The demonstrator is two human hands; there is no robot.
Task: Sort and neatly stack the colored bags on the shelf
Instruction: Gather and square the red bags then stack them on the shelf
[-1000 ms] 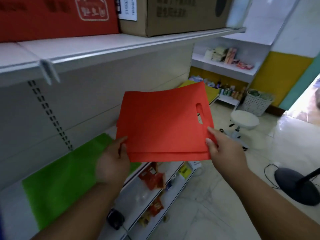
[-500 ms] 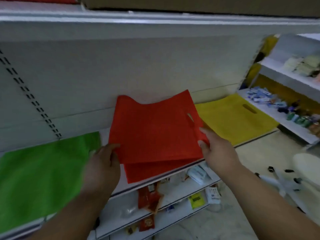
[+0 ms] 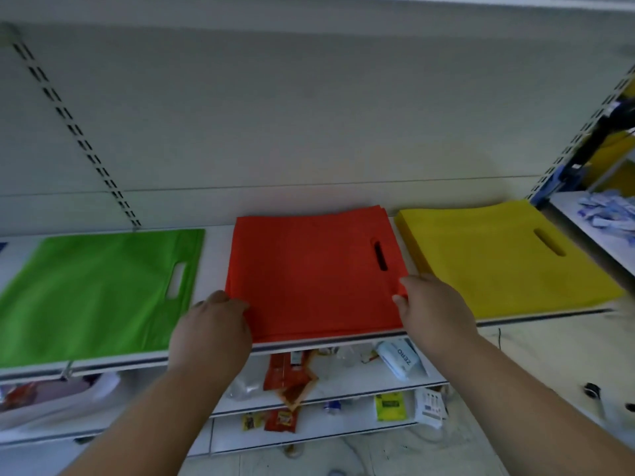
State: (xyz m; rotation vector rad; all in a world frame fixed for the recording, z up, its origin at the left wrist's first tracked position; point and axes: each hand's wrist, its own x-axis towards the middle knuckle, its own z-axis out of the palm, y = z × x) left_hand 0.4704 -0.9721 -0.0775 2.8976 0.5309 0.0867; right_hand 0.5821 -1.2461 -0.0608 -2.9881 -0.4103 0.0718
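Note:
A stack of red bags [image 3: 309, 273] lies flat on the white shelf [image 3: 216, 255], between a green bag stack [image 3: 92, 293] on the left and a yellow bag stack [image 3: 498, 259] on the right. My left hand [image 3: 213, 331] holds the red stack's front left corner, fingers curled at its edge. My right hand [image 3: 433, 304] pinches the front right corner, thumb on top. Each stack has a cut-out handle slot on its right side.
The shelf's back panel rises behind the bags, with slotted uprights [image 3: 75, 132] at left and far right. Lower shelves [image 3: 343, 379] below hold scattered snack packets and small packs. Another shelf unit [image 3: 604, 214] stands at the far right.
The red bags, held up in the air between both hands, have come down and now lie flat on the shelf between green and yellow. My view turned to face the shelf.

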